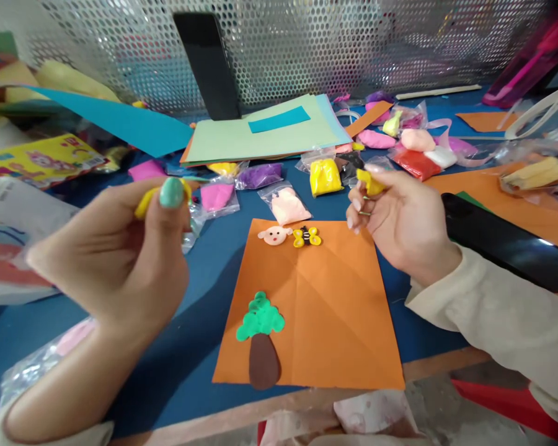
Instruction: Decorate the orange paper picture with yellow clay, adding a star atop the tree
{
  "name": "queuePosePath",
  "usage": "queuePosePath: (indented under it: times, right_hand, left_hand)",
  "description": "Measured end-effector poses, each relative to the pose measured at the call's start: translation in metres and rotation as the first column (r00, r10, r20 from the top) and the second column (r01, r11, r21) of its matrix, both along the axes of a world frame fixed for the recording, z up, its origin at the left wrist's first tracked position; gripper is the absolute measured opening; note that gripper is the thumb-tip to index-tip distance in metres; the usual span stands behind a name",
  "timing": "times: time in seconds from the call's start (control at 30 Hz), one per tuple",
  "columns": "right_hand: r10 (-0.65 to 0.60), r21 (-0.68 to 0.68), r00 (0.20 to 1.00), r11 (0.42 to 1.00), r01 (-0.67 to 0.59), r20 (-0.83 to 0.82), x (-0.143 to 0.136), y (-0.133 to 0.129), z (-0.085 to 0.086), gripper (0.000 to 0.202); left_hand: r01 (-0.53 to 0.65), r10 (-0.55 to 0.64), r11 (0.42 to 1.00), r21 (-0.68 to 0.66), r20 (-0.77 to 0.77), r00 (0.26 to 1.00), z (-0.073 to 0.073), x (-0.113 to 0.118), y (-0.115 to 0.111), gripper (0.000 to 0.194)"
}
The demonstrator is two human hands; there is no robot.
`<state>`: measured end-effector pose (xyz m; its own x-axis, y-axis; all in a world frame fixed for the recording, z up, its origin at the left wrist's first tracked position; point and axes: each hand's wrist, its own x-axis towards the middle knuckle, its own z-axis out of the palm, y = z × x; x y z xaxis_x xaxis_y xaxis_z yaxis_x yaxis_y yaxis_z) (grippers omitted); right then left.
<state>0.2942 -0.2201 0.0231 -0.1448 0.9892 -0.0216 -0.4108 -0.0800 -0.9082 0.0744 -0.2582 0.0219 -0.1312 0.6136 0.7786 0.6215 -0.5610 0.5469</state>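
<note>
Raised at the left, my left hand [125,254] pinches a piece of yellow clay [147,203] between thumb and fingers. My right hand [400,217], above the right edge of the orange sheet [339,310], pinches another bit of yellow clay [371,183]. On the sheet lie a clay tree with a green crown [260,317] and a brown trunk [263,361], a pale pink face [274,235] and a yellow and black butterfly [307,236]. Behind the sheet sit a bag of yellow clay [325,177] and a bag of pale pink clay [289,205].
A black phone [506,241] lies at the right on orange paper. Another dark phone [208,65] leans upright on the perforated metal panel [302,49]. Green paper sheets [227,140] and several clay bags spread across the back. A white package [13,248] stands left.
</note>
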Motion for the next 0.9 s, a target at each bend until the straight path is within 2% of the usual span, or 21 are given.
queuePosePath:
  times: [0.07,0.17,0.23,0.33,0.43,0.57,0.67,0.8,0.9]
  right_hand:
    - [0.108,0.01,0.994,0.994,-0.108,0.023,-0.002,-0.002,-0.001,0.029]
    - [0.321,-0.001,0.938,0.946,-0.323,0.129,-0.007,-0.012,-0.001,0.024]
    - [0.382,-0.042,0.911,0.924,-0.38,0.153,-0.009,-0.016,-0.001,0.015]
    - [0.381,-0.074,0.912,0.924,-0.374,0.15,-0.008,-0.016,0.0,0.01]
    - [0.351,-0.106,0.922,0.935,-0.337,0.162,-0.006,-0.013,0.0,0.016]
    - [0.338,-0.054,0.912,0.941,-0.335,0.233,-0.005,-0.014,0.0,0.012]
    - [0.307,-0.055,0.905,0.951,-0.304,0.296,-0.005,-0.014,0.0,0.029]
    - [0.338,-0.219,0.896,0.934,-0.282,0.286,-0.008,-0.012,0.001,0.036]
    - [0.355,-0.239,0.898,0.925,-0.297,0.26,-0.009,-0.01,0.001,0.025]
  left_hand:
    - [0.036,-0.037,0.997,-0.061,-0.009,0.999,-0.004,-0.001,0.002,0.021]
    - [0.144,-0.172,0.968,-0.203,-0.128,0.977,-0.011,-0.001,0.004,0.039]
    - [0.135,-0.186,0.966,-0.221,-0.227,0.956,-0.013,-0.001,0.003,0.039]
    - [0.101,-0.146,0.984,-0.146,-0.349,0.926,-0.011,0.0,0.001,0.023]
    - [0.166,-0.18,0.984,-0.071,-0.431,0.884,-0.008,0.0,-0.002,0.013]
    - [0.227,-0.242,0.97,-0.09,-0.474,0.847,-0.006,-0.001,-0.004,0.025]
    - [0.184,-0.228,0.973,-0.138,-0.468,0.854,-0.005,0.0,-0.002,0.034]
    - [0.149,-0.213,0.974,-0.169,-0.481,0.85,-0.006,0.003,0.002,0.018]
    - [0.187,-0.234,0.972,-0.143,-0.491,0.839,-0.006,0.004,0.001,0.009]
